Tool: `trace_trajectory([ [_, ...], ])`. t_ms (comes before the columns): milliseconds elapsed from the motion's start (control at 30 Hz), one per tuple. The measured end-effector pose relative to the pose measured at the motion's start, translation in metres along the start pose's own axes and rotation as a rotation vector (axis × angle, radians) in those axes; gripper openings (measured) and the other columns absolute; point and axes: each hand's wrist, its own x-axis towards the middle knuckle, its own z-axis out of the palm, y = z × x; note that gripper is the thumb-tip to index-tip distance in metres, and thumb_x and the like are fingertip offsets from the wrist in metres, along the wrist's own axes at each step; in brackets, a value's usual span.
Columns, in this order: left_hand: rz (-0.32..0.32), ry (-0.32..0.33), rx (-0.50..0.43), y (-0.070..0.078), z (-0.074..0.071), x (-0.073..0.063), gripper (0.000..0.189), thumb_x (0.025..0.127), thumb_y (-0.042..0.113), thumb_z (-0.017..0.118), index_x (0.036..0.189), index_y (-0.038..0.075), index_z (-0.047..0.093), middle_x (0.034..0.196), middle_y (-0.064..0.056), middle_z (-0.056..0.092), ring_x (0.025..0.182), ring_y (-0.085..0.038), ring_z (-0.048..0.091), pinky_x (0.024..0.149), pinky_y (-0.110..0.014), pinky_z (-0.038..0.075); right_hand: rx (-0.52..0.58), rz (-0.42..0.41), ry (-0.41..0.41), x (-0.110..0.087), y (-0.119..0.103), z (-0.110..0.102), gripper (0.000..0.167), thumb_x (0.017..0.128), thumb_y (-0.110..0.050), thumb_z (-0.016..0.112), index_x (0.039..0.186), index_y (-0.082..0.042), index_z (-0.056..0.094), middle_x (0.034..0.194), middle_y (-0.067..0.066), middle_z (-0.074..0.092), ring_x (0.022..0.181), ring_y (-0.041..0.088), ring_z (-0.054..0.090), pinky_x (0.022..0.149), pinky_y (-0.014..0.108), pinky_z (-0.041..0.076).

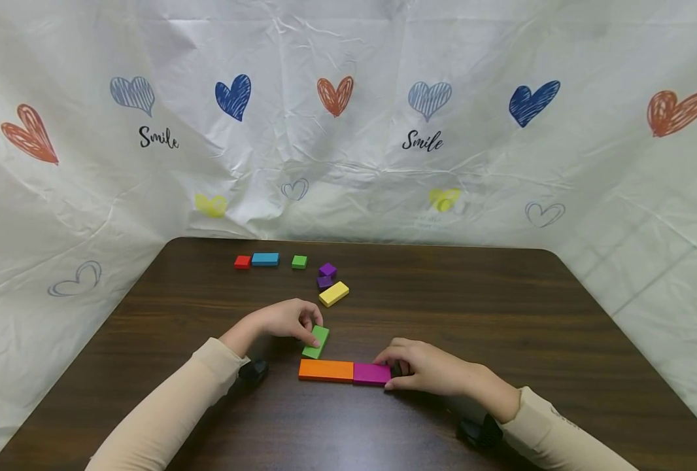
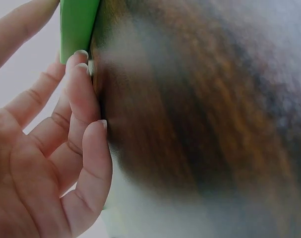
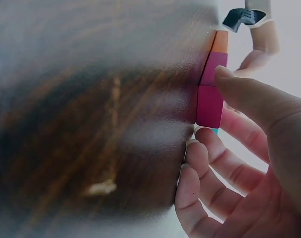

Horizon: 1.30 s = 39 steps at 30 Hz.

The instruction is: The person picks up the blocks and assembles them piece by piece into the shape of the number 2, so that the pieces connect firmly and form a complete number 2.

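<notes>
My left hand [image 1: 284, 319] pinches a green rectangular block [image 1: 318, 339] between thumb and fingers, low over the table and just behind the orange block. The green block is tilted at an angle to the row in front of it. In that row, a long orange block [image 1: 326, 370] and a shorter magenta block [image 1: 372, 374] lie end to end. The thumb and fingers of my right hand [image 1: 431, 368] grip the magenta block at its right end. Close up in the right wrist view, the thumb lies against the side of the magenta block [image 3: 210, 106].
Farther back on the dark wooden table [image 1: 472, 294] lie a red block [image 1: 242, 262], a blue block [image 1: 265, 259], a small green block [image 1: 299, 261], two purple blocks [image 1: 327, 269] and a yellow block [image 1: 333, 294]. A white cloth [image 1: 354, 163] with printed hearts hangs behind the table.
</notes>
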Motion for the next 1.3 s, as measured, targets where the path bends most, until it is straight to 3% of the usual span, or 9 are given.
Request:
trace_trajectory([
  [867,0.030,0.022,0.044,-0.0003,0.0040,0.0004,0.028,0.087,0.016,0.083,0.111,0.007,0.070,0.079,0.000,0.058,0.071,-0.012,0.050,0.067,-0.026,0.040,0.008,-0.006,0.005,0.0003,0.0013,0.0021,0.030,0.094,-0.027,0.077,0.121,-0.014,0.070,0.101,-0.008,0.057,0.076,0.005,0.054,0.069,0.020,0.048],
  [1300,-0.021,0.080,0.077,0.0034,0.0051,-0.0074,0.049,0.086,0.024,0.085,0.127,0.010,0.063,0.091,0.000,0.063,0.081,-0.016,0.056,0.075,-0.032,0.046,-0.004,-0.015,0.003,0.0009,0.0026,0.0010,0.031,0.095,-0.029,0.076,0.122,-0.013,0.070,0.099,-0.006,0.057,0.076,0.004,0.053,0.068,0.020,0.048],
])
